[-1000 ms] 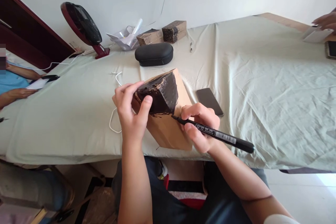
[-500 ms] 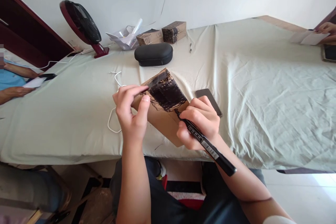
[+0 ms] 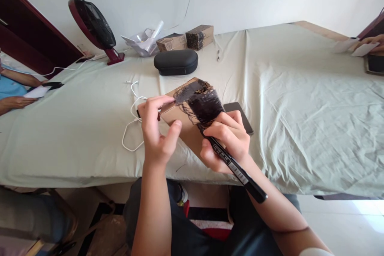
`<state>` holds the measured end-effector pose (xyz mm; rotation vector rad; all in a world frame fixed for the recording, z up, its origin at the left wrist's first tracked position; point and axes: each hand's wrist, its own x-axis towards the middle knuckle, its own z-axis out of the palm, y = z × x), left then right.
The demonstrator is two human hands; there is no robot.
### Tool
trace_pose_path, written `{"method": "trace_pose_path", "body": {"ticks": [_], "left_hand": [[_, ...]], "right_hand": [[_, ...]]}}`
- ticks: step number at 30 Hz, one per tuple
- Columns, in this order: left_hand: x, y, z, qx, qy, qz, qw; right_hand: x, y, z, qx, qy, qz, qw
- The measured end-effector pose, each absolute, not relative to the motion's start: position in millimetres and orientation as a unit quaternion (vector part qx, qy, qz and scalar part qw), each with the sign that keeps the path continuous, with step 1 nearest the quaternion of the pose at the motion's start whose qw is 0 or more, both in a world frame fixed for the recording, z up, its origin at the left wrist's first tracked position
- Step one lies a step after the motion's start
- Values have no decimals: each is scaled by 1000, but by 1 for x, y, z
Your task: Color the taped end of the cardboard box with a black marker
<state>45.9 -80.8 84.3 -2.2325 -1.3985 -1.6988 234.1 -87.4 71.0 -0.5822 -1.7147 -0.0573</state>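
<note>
A brown cardboard box (image 3: pixel 186 132) stands tilted in front of me, its near end scribbled over with black ink and its top corner frayed. My left hand (image 3: pixel 159 124) grips the box's left side, fingertips on the top and thumb against the front face. A small dark piece shows behind that hand, too hidden to name. In my right hand (image 3: pixel 228 142) is a black marker (image 3: pixel 237 168) with a barcode label, its tip at the lower edge of the inked patch. Beyond the right hand a dark phone (image 3: pixel 244 118) lies flat on the cloth.
A black zip case (image 3: pixel 175 62) sits behind the box, with two scribbled cardboard boxes (image 3: pixel 205 36) and a clear plastic basket (image 3: pixel 144 44) near the wall. A fan (image 3: pixel 93 24) stands left, a white cable (image 3: pixel 127 144) nearby. Other people's hands (image 3: pixel 15 104) hold papers at both sides.
The box has turned, showing more of its top and left face. My left hand has shifted right with it, thumb and fingers further apart. The marker stays in my right hand.
</note>
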Motion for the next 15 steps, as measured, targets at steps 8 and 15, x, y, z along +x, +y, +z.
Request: {"method": "trace_pose_path", "body": {"ticks": [8, 15], "left_hand": [[65, -85, 89, -760, -398, -512, -42], [71, -88, 91, -776, -401, -486, -22]], "right_hand": [[241, -88, 79, -255, -732, -50, 630], [252, -95, 91, -283, -723, -60, 627]]}}
